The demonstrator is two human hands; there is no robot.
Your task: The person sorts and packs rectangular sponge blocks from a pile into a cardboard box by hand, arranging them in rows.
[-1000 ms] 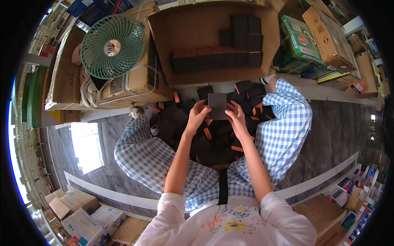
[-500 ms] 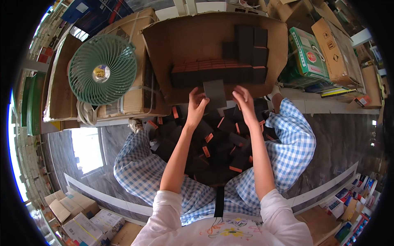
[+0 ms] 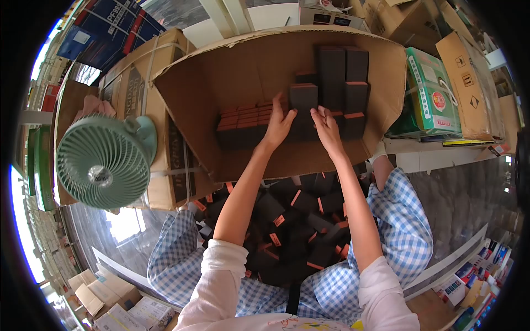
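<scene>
A small black box (image 3: 303, 97) with an orange edge stands upright inside the large cardboard carton (image 3: 243, 66). My left hand (image 3: 279, 122) grips its left side, thumb toward the front and fingers partly hidden behind. At its lower right edge, the fingers of my right hand (image 3: 327, 128) press together against it. Rows of similar black boxes (image 3: 240, 126) with orange edges lie stacked to the left of my hands. Taller stacks of black boxes (image 3: 332, 71) rise at the right. My forearms reach over the carton's near edge.
Many loose black boxes (image 3: 276, 209) are heaped between my legs. A green fan (image 3: 102, 160) stands on a strapped carton (image 3: 160, 105) at the left. A green box (image 3: 433, 94) and an open brown carton (image 3: 472, 83) flank the right side.
Both hands have moved forward into the carton, carrying the black box from above the loose heap to beside the stacked boxes. The camera view has shifted, so the carton appears lower and larger.
</scene>
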